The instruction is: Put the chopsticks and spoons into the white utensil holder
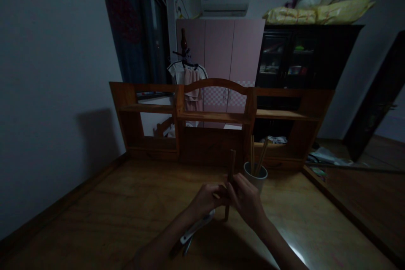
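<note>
Both my hands meet over the middle of the wooden desk (126, 211). My left hand (207, 200) and my right hand (247, 200) are closed around a bundle of wooden chopsticks (232, 164) held upright, tips pointing up. Just behind my right hand stands a pale cup (257, 176) with a few more wooden sticks (257, 156) leaning in it. Under my left wrist lies a light flat utensil (196, 230) on the desk; in this dim light I cannot tell what it is.
A wooden shelf unit (218, 116) runs along the desk's back edge. Behind it are a pink wardrobe (221, 50), hanging clothes (190, 80), a dark cabinet (300, 55) with bedding on top, and a wall air conditioner (225, 1). A white wall is at left.
</note>
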A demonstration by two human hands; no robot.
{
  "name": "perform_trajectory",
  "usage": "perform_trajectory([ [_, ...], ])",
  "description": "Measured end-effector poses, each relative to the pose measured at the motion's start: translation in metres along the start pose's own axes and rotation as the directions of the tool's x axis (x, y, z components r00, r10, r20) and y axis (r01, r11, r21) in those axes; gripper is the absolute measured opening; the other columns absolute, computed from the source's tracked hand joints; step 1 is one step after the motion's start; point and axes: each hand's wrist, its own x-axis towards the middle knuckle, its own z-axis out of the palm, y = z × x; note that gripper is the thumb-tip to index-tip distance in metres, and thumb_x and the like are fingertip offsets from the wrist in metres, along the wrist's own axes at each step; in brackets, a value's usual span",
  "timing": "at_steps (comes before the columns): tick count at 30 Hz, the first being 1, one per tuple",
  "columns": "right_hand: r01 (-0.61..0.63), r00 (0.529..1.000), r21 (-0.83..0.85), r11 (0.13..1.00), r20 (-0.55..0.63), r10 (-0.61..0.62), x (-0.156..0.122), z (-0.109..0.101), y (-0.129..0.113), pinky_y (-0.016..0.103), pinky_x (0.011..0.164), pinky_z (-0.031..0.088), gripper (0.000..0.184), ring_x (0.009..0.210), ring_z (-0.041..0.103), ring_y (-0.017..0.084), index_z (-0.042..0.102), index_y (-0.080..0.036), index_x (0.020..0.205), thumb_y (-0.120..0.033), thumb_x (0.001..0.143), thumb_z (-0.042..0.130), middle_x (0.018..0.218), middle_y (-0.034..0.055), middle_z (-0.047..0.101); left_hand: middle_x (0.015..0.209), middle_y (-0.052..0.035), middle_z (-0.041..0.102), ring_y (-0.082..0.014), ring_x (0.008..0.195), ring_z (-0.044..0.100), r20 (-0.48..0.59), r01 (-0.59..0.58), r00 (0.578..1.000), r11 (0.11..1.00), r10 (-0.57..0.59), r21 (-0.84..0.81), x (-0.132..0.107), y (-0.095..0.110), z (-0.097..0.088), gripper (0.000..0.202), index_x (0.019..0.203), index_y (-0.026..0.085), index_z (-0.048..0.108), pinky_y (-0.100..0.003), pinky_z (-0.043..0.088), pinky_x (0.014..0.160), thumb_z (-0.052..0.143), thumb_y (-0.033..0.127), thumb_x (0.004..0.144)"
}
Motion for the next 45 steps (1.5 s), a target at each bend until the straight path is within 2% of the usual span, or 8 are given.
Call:
perform_trajectory([
  [12, 0.011, 1.0, 0.018, 1.0, 0.006, -0.011, -0.002, 0.003, -0.001, 0.028, 0.066, 0.041, 0.011, 0.074, 0.055, 0.018, 0.055, -0.02, 0.095, -0.02, 0.098, 0.045, 0.083, 0.004, 0.054, 0.089, -0.0049, 0.073, -0.0191, 0.082, 0.066, 0.024, 0.018, 1.0, 1.0, -0.018, 0.013, -0.001, -0.002, 0.0, 0.021, 0.092, 0.017, 0.074, -0.024, 0.048, 0.072, 0.072, 0.03, 0.076],
  [16, -0.003, 1.0, 0.034, 0.999, 0.012, 0.003, 0.0, 0.0, -0.002, 0.027, 0.062, 0.038, 0.013, 0.069, 0.052, 0.017, 0.051, -0.021, 0.087, -0.019, 0.098, 0.045, 0.079, 0.002, 0.051, 0.092, -0.0045, 0.073, -0.0184, 0.084, 0.065, 0.054, -0.067, 0.997, 0.992, 0.061, 0.106, 0.0, 0.003, -0.006, 0.02, 0.089, 0.018, 0.074, -0.025, 0.046, 0.078, 0.061, 0.032, 0.086],
  [20, 0.003, 0.999, 0.049, 0.999, 0.034, -0.005, 0.0, -0.002, -0.003, 0.027, 0.061, 0.037, 0.014, 0.068, 0.051, 0.016, 0.049, -0.021, 0.084, -0.02, 0.098, 0.045, 0.078, 0.0015, 0.05, 0.086, -0.0041, 0.068, -0.0172, 0.085, 0.061, -0.228, -0.033, 0.971, 0.981, 0.076, 0.19, 0.003, 0.007, -0.024, 0.037, 0.082, 0.018, 0.069, -0.025, 0.042, 0.081, 0.038, 0.035, 0.096],
  [23, 0.006, 0.999, 0.048, 0.999, 0.033, -0.008, -0.001, -0.001, -0.003, 0.027, 0.06, 0.037, 0.015, 0.066, 0.049, 0.016, 0.048, -0.021, 0.084, -0.021, 0.098, 0.044, 0.076, 0.001, 0.048, 0.073, -0.0023, 0.06, -0.0168, 0.075, 0.056, -0.469, 0.006, 0.883, 0.997, 0.034, 0.083, 0.007, -0.006, -0.039, 0.034, 0.072, 0.018, 0.059, -0.026, 0.041, 0.074, 0.036, 0.033, 0.092],
  [26, 0.007, 0.999, 0.039, 0.999, 0.035, -0.009, -0.002, 0.0, -0.004, 0.027, 0.06, 0.037, 0.013, 0.065, 0.049, 0.015, 0.049, -0.021, 0.086, -0.021, 0.098, 0.044, 0.077, 0.0007, 0.048, 0.061, 0.0005, 0.051, -0.0152, 0.062, 0.049, -0.575, 0.039, 0.813, 0.995, -0.088, -0.096, 0.011, -0.032, -0.05, 0.018, 0.064, 0.019, 0.052, -0.025, 0.039, 0.061, 0.044, 0.029, 0.076],
  [30, 0.011, 0.999, 0.052, 0.999, 0.045, -0.013, -0.002, 0.0, -0.004, 0.027, 0.061, 0.038, 0.012, 0.067, 0.05, 0.016, 0.051, -0.021, 0.09, -0.021, 0.099, 0.043, 0.078, 0.0013, 0.049, 0.053, 0.0026, 0.043, -0.0124, 0.05, 0.043, -0.6, 0.103, 0.776, 0.977, -0.195, -0.185, 0.014, -0.067, -0.055, 0.011, 0.057, 0.019, 0.047, -0.023, 0.033, 0.05, 0.045, 0.028, 0.063],
  [34, 0.015, 0.999, 0.041, 0.999, 0.033, -0.016, -0.003, -0.001, -0.004, 0.027, 0.06, 0.038, 0.012, 0.066, 0.05, 0.016, 0.051, -0.021, 0.088, -0.02, 0.098, 0.044, 0.077, 0.0013, 0.05, 0.051, 0.0033, 0.041, -0.0105, 0.046, 0.04, -0.595, 0.142, 0.755, 0.955, -0.274, -0.26, 0.014, -0.087, -0.055, 0.007, 0.055, 0.019, 0.045, -0.021, 0.03, 0.046, 0.042, 0.025, 0.057],
  [45, 0.033, 0.999, 0.026, 0.999, 0.018, -0.033, -0.003, 0.002, 0.0, 0.027, 0.063, 0.041, 0.011, 0.07, 0.054, 0.017, 0.053, -0.021, 0.092, -0.02, 0.098, 0.044, 0.081, 0.0029, 0.054, 0.046, 0.006, 0.033, -0.0067, 0.038, 0.029, -0.545, 0.174, 0.748, 0.905, -0.379, -0.389, 0.014, -0.085, -0.052, 0.005, 0.053, 0.019, 0.041, -0.019, 0.02, 0.04, 0.043, 0.023, 0.053],
])
